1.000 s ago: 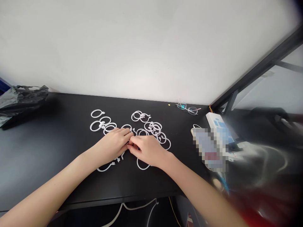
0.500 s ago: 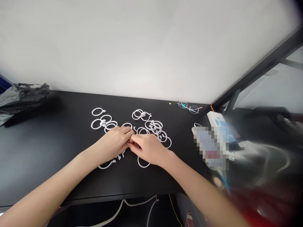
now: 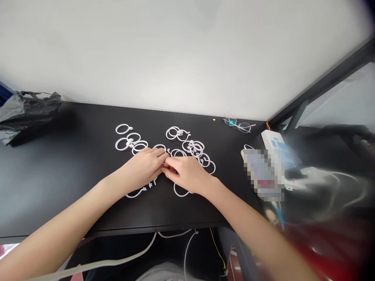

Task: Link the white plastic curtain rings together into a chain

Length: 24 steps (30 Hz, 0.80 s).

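1. the left hand (image 3: 142, 168) and the right hand (image 3: 188, 174) rest on the black counter (image 3: 58, 171) in the middle of the frame, fingertips meeting at one spot; this looks like a two-handed pinch, each hand steadying one side of something small.
2. both hands are curled with the fingers drawn together, not spread flat. what they pinch is hidden behind the fingers; judging by what lies around, it is probably one of the white plastic rings, but i cannot tell for sure.
3. the white rings (image 3: 193, 147) lie scattered just above and right of the hands, several overlapping in a loose heap, close enough to be picked from without moving the arms.
4. a smaller group of rings (image 3: 129, 140) sits to the upper left of the hands, laid more apart from each other, as if set aside in a separate lot.
5. an open ring (image 3: 136, 192) peeks out from under the left wrist, and another ring (image 3: 180, 192) shows below the right hand; both touch or nearly touch the hands.
6. toward the upper right of the frame a pair of glasses (image 3: 238, 125) rests near the wall, well apart from the rings.
7. at the far left edge lies a crumpled dark plastic bag (image 3: 26, 113).
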Motion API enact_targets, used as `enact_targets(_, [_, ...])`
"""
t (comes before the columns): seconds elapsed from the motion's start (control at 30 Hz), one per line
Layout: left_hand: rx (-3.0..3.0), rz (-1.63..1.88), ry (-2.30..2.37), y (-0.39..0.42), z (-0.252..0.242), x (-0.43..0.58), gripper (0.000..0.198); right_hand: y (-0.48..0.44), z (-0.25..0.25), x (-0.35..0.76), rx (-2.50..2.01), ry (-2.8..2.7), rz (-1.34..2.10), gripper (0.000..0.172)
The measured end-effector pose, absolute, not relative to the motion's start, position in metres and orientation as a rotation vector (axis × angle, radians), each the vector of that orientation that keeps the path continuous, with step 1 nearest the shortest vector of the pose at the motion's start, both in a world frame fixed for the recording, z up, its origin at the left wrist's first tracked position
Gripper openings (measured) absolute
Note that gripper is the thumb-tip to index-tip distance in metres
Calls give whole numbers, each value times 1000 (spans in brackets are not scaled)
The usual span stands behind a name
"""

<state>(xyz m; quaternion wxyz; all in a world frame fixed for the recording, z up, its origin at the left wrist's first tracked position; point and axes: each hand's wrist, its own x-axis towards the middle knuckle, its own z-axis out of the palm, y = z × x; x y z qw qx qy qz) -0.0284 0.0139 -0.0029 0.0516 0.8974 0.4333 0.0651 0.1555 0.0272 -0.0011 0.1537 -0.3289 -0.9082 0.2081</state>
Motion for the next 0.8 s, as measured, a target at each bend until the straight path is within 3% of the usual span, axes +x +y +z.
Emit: enact_targets(0.8, [2790,343,1244,16,-5,-27,19,28,-6,156,-911,-2567,542,25])
